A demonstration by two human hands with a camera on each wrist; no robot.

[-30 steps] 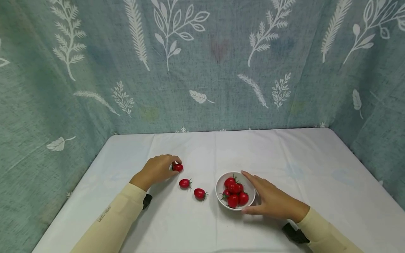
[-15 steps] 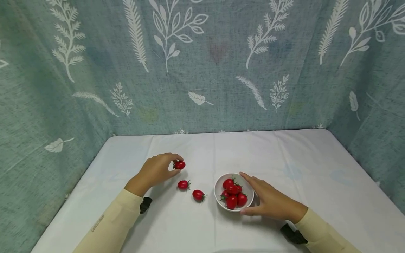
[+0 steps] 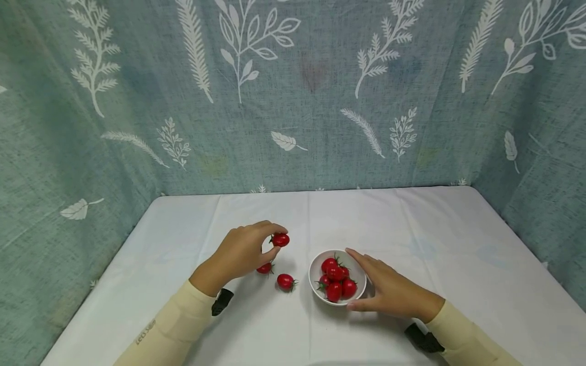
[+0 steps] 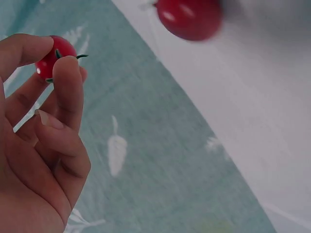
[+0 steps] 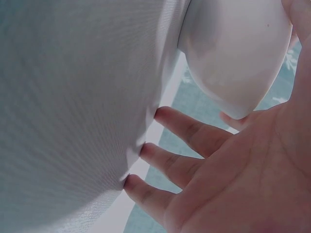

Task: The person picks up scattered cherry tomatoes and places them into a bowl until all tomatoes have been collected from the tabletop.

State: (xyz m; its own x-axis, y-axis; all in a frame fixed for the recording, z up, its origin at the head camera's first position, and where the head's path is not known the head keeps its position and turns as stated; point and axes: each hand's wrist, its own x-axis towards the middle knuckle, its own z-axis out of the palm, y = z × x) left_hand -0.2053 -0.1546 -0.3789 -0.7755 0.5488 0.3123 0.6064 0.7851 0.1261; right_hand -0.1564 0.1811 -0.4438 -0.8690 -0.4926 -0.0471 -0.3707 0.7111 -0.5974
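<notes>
right now the left hand (image 3: 242,251) pinches a cherry tomato (image 3: 280,239) in its fingertips above the table, left of the bowl (image 3: 316,284) that the right hand (image 3: 389,291) cups with relaxed fingers, so a light pinch could drop it.

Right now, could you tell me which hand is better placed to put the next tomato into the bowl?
The left hand: it already pinches a tomato above the table, near the bowl. The right hand rests against the bowl's side, steadying it.
</notes>
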